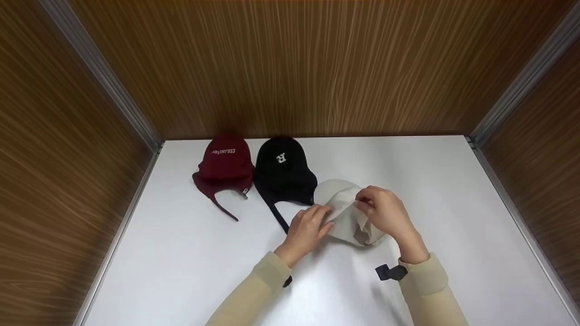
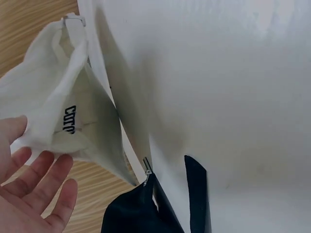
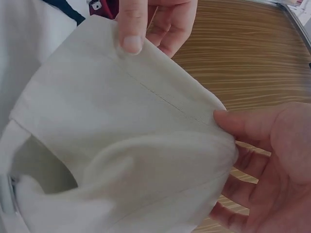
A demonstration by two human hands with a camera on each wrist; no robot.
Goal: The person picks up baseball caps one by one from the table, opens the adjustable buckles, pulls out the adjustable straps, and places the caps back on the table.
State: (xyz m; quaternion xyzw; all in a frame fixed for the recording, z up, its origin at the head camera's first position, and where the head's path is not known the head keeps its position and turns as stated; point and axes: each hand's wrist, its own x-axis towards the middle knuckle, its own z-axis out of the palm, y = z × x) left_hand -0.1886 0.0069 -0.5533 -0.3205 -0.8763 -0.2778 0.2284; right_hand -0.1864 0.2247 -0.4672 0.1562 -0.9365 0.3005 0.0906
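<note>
A cream cap lies to the right of the two darker caps, its cloth lifted and creased. My right hand pinches the crown. In the right wrist view, the right thumb is on the near side of the cloth and the fingers are behind it. At the cap's left side is my left hand, its thumb tip on the cloth. The left fingers look spread and relaxed in the left wrist view. Dark lettering shows on the cap, and a metal buckle is on its strap.
A black cap with a white letter lies left of the cream one, its strap trailing toward the front. Beside it is a dark red cap. Wood-grain panels enclose the white table at the back and sides.
</note>
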